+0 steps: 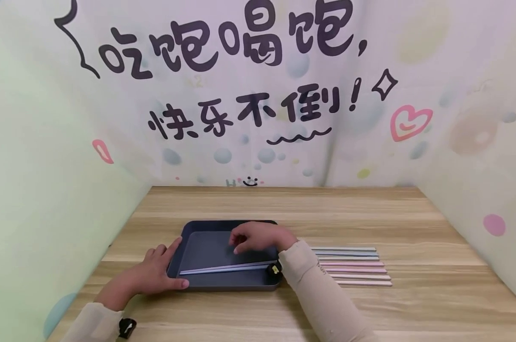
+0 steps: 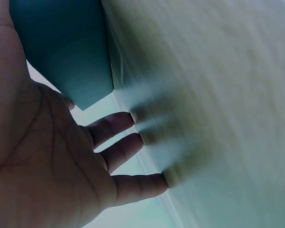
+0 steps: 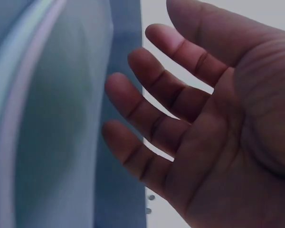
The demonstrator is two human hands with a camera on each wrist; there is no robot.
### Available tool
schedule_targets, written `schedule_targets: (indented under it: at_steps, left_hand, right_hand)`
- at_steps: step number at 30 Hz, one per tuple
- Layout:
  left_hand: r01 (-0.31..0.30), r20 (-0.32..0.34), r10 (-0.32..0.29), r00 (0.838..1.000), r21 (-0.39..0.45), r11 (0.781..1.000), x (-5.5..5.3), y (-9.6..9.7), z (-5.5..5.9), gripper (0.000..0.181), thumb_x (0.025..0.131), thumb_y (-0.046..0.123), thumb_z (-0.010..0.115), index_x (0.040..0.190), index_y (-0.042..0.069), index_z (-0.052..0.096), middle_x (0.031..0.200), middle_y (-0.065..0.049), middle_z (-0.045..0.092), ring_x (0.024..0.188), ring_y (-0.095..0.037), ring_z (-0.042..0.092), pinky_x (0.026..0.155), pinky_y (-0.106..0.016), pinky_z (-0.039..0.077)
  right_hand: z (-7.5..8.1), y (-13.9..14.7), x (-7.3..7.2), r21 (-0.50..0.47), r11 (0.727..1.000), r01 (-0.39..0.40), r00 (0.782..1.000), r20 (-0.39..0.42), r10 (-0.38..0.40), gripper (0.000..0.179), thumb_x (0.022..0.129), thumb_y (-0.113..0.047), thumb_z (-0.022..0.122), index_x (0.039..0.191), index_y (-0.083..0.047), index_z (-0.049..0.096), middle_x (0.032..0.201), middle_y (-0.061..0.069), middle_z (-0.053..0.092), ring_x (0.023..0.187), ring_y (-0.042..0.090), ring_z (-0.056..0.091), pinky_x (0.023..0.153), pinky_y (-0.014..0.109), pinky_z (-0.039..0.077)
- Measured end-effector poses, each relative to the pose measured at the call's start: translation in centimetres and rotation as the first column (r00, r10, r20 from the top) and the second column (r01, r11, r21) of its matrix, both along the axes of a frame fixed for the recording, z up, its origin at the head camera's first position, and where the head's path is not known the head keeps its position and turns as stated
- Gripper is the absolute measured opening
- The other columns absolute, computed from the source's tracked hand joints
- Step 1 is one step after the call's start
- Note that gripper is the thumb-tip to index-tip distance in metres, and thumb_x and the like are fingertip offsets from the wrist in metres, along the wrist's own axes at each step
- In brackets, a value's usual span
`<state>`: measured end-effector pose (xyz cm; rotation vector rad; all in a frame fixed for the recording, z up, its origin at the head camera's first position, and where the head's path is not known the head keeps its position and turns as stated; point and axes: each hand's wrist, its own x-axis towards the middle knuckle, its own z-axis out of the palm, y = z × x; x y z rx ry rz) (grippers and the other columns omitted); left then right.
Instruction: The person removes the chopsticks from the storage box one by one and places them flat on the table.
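Note:
A dark blue-grey tray point(image 1: 228, 288) lies on the table, with two thin sticks like chopsticks point(image 1: 223, 269), one pinkish and one light blue, lying across its front part. My left hand point(image 1: 155, 273) is spread at the tray's left side, thumb by the front left corner and index finger along the left rim. In the left wrist view, three of its fingertips point(image 2: 141, 186) rest on the tabletop beside the tray's wall. Over the tray, my right hand point(image 1: 258, 237) hovers with loosely bent fingers and nothing in them; its palm point(image 3: 213, 152) shows bare in the right wrist view.
Right of the tray, several more chopsticks point(image 1: 353, 264) in white, blue and pink lie side by side on the wooden table point(image 1: 411, 228); my right forearm hides their left ends. A printed cloth wall point(image 1: 223, 156) closes off the back and both sides.

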<state>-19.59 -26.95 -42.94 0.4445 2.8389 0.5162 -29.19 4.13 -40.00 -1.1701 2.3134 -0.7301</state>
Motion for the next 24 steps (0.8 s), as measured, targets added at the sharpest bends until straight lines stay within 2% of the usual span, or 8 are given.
schedule_targets:
  at_steps: [10, 17, 24]
  left_hand:
    - [0.01, 0.001, -0.01, 1.0, 0.006, 1.0, 0.1, 0.1, 0.3, 0.115, 0.077, 0.061, 0.076, 0.156, 0.001, 0.017, 0.125, -0.027, 0.043, 0.11, -0.042, 0.04, 0.086, -0.058, 0.044]
    - [0.005, -0.004, -0.005, 1.0, 0.004, 1.0, 0.0, -0.1, 0.1, 0.118, 0.076, 0.064, 0.075, 0.156, 0.001, 0.018, 0.125, -0.027, 0.043, 0.11, -0.042, 0.04, 0.087, -0.057, 0.043]
    - [0.014, -0.007, -0.014, 1.0, 0.003, 1.0, 0.0, 0.1, 0.1, 0.117, 0.076, 0.063, 0.076, 0.156, 0.0, 0.018, 0.124, -0.026, 0.043, 0.109, -0.042, 0.04, 0.087, -0.058, 0.043]
  right_hand:
    - [-3.0, -1.6, 0.4, -0.015, 1.0, -0.003, 0.999, -0.04, 0.003, 0.006, 0.095, -0.02, 0.07, 0.098, -0.016, 0.068, 0.09, -0.012, 0.06, 0.079, 0.004, 0.053, 0.073, 0.021, 0.045]
    - [-3.7, -1.9, 0.5, -0.025, 1.0, -0.006, 0.998, -0.064, 0.005, 0.006, 0.094, -0.017, 0.071, 0.099, -0.016, 0.069, 0.091, -0.011, 0.059, 0.08, 0.003, 0.054, 0.075, 0.021, 0.045]
    - [-3.7, -1.9, 0.8, -0.014, 1.0, -0.006, 0.996, -0.085, 0.005, 0.006, 0.092, -0.016, 0.073, 0.099, -0.016, 0.071, 0.093, -0.012, 0.059, 0.083, 0.001, 0.054, 0.077, 0.02, 0.044]
